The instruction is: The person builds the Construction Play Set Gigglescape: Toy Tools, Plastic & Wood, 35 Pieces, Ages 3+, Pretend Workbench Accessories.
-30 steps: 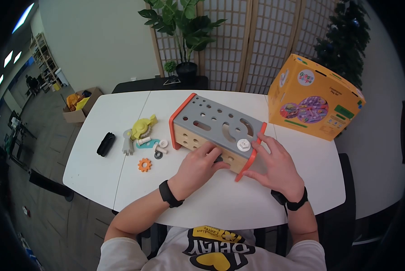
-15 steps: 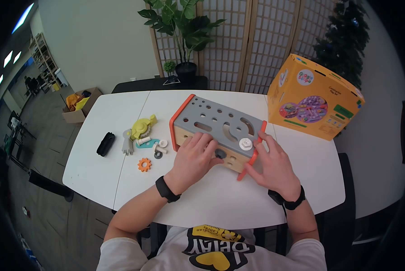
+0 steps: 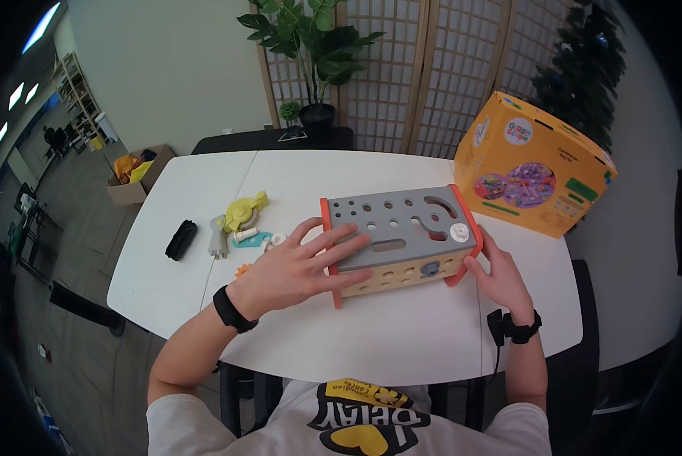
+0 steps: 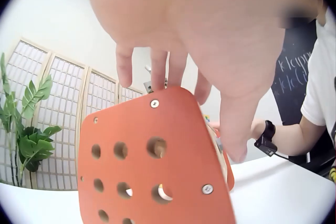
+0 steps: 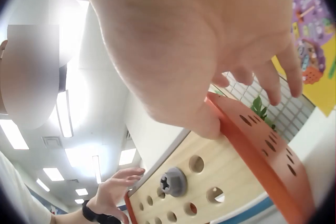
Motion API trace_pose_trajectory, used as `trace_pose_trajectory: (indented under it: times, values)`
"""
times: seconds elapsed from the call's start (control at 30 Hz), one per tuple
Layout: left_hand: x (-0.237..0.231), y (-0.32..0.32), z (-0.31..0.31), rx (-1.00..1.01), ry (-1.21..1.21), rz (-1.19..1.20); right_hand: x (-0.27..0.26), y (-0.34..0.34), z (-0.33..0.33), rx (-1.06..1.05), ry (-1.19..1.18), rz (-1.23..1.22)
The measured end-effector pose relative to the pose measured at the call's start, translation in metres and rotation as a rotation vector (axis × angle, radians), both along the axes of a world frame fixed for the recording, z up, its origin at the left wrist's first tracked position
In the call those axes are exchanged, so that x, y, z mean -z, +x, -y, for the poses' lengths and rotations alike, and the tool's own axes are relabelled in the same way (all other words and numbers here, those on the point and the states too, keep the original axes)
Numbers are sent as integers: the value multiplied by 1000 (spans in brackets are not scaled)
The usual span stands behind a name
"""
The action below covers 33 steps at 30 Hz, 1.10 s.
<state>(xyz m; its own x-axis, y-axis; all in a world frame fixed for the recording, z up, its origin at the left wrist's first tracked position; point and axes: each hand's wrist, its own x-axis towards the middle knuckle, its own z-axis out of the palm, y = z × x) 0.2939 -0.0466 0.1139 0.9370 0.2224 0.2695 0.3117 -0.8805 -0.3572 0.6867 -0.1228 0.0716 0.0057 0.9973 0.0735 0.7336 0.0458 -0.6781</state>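
A grey-topped toy box (image 3: 417,248) with pale wooden sides stands on the white worktop (image 3: 386,342), in front of the person, between the two hands. The left hand (image 3: 291,267) is spread, its fingers reaching across the grey top past the left red end panel (image 4: 139,124). The right hand (image 3: 502,278) is at the other end, its thumb on the near edge of the right red end panel (image 3: 466,219) and its fingers extended along the outer side; how firmly they touch is hard to tell. A white bolt head (image 3: 459,232) sits on top near that end, and a grey bolt (image 5: 173,182) protrudes from the wooden front. Left of the toy box lie a yellow piece (image 3: 242,213), a grey piece (image 3: 218,239), a teal strip (image 3: 257,240) and, partly covered by the left hand, an orange gear (image 3: 242,269). A black case (image 3: 181,240) lies farther left; an orange carton (image 3: 534,152) stands behind, at the right.
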Motion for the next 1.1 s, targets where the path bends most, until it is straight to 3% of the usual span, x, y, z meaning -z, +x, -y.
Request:
trace_pose_trajectory:
  times: [0.13, 0.4, 0.53, 0.73, 0.8, 1.0, 1.1]
  values:
    - [10, 8, -9, 56, -31, 0, 7, -4, 1, -165, -243, 76]
    - [8, 4, -13, 222, 7, 137, 16, 17, -10, -60, -92, -221]
    - [5, 2, -13, 209, -262, 322, 0, 14, -7, 9, 28, -399]
    - [22, -4, -13, 90, -737, 645, -20, 6, -8, -89, 162, -606]
    - [29, -4, -12, 36, -799, 751, -19, 13, -11, -132, 144, -712]
    - [71, -3, -10, -15, -1497, 1090, -14, 19, -25, -188, 32, -824]
    - [80, -5, -6, -82, -1611, 1136, -7, 13, -30, -179, 12, -843]
